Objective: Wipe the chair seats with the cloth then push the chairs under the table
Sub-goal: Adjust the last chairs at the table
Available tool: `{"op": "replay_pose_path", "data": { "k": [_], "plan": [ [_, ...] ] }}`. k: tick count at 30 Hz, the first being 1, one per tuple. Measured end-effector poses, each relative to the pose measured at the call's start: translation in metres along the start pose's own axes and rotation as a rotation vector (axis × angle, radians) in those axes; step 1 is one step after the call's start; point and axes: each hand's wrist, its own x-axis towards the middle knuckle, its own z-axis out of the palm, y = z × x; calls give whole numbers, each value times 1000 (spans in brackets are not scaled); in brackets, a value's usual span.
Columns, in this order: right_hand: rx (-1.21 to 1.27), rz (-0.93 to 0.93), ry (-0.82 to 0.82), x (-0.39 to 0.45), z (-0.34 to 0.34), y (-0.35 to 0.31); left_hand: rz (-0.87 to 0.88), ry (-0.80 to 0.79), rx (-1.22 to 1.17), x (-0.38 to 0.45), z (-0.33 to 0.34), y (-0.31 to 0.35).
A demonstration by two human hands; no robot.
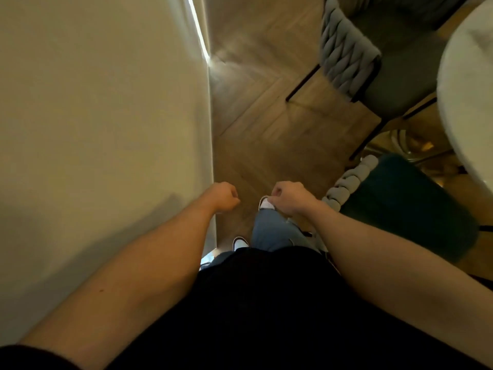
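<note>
A pale wall (101, 116) fills the left side of the view, well left of the table, and a bright strip of light (198, 28) runs down its edge. Next to the wall, the left hand (222, 196) hangs over the wooden floor (256, 108) with its fingers curled into a narrow, closed grip that holds nothing. Below it, farther from the table, a white shoe (240, 243) stands on the floor, and a second white shoe tip (265, 202) shows just beside the right hand (289, 197). That hand is also curled in a narrow grip; whether it holds anything cannot be told. No cloth shows. Right of the hands, a dark green chair (405, 204) with a pale braided back stands near the table, its seat partly beneath the edge. A grey chair (373, 57) with a braided back stands farther up, its seat reaching under the white table (464, 97) at the right edge.
</note>
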Motion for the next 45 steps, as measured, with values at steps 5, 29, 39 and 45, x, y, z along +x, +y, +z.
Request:
{"op": "replay_pose_path", "data": {
  "k": [5,29,39,45],
  "plan": [
    [36,40,58,43,-48,-3,27,-39,65,61,-52,13],
    [592,528,341,104,-245,119,472,-238,504,332,-217,279],
    [959,823,547,87,-227,156,806,-213,838,401,-225,374],
    [1076,1005,536,85,-189,160,868,-6,884,441,-229,409]
  ]
}}
